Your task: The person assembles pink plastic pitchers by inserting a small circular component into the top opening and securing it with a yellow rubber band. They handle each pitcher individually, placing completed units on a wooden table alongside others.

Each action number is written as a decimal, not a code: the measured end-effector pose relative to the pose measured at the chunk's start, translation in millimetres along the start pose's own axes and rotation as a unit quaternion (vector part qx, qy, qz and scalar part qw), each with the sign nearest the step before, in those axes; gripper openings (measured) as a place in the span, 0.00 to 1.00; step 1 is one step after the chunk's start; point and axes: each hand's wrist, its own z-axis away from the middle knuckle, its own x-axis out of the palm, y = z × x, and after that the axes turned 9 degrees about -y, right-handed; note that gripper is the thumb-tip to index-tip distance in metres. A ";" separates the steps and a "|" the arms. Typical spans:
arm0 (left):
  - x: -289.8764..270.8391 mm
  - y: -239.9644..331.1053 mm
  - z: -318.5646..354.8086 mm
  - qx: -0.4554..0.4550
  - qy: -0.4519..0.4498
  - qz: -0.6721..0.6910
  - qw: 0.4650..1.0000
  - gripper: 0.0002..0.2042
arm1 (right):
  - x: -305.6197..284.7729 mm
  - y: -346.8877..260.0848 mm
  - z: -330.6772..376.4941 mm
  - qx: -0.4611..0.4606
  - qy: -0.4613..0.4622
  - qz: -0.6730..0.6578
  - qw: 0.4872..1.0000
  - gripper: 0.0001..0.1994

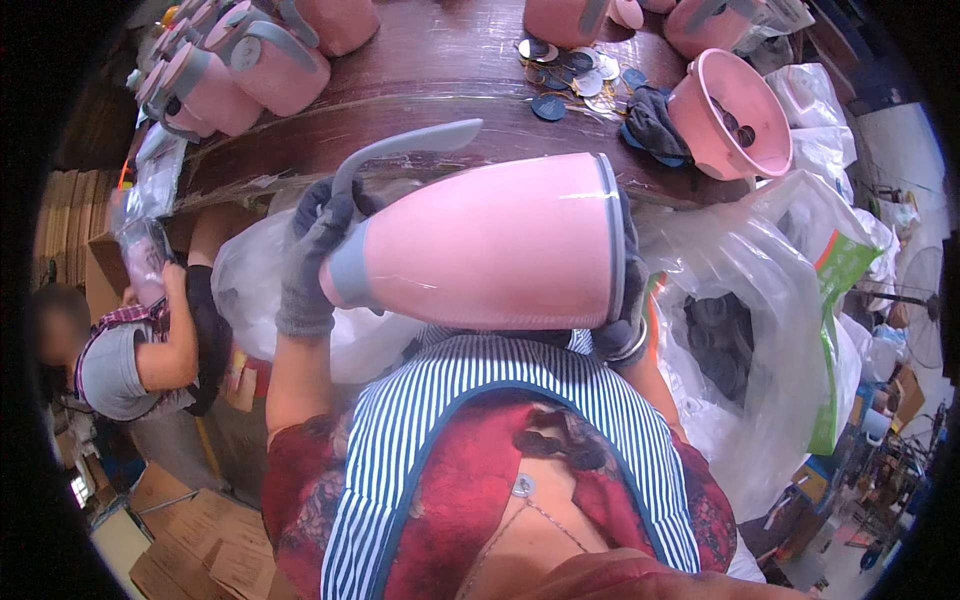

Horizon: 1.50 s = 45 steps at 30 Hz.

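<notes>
A large pink jug with a grey neck, grey handle and grey base ring lies sideways between my two gloved hands, held in front of my striped apron. My left hand, in a dark grey glove, wraps round the neck end where the handle begins. At the base end my right hand, gloved too, presses against the bottom; much of it is hidden behind the jug. The jug's curved handle points up and away from me.
Several pink jugs stand at the table's far left. Round tags lie beside a pink bucket and a dark cloth. An open plastic bag with dark parts is at my right. A co-worker handles a wrapped jug at left.
</notes>
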 end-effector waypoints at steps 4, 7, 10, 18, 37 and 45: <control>39.0 38.7 -0.3 0.238 -0.131 -0.467 0.841 0.21 | 11.3 51.7 24.8 0.168 0.007 0.038 0.985 0.42; 89.5 47.9 -3.0 0.389 -0.495 -0.569 0.529 0.12 | 1.1 45.4 13.7 0.058 -0.192 0.204 0.958 0.36; 97.3 33.2 -21.9 0.396 -0.525 -0.548 0.517 0.15 | 7.6 87.6 56.9 0.084 -0.120 0.075 0.986 0.25; 70.2 24.7 -114.9 0.391 -0.458 -0.603 0.523 0.12 | -66.7 41.5 -47.9 0.215 -0.067 0.299 0.927 0.17; 52.7 -96.6 -62.7 0.236 0.082 -0.361 0.898 0.30 | -32.2 77.8 -68.7 0.258 0.144 -0.234 0.926 0.07; 56.2 -81.9 -75.0 0.197 -0.042 -0.452 0.869 0.26 | 0.1 60.0 -85.4 0.301 0.096 -0.305 0.898 0.11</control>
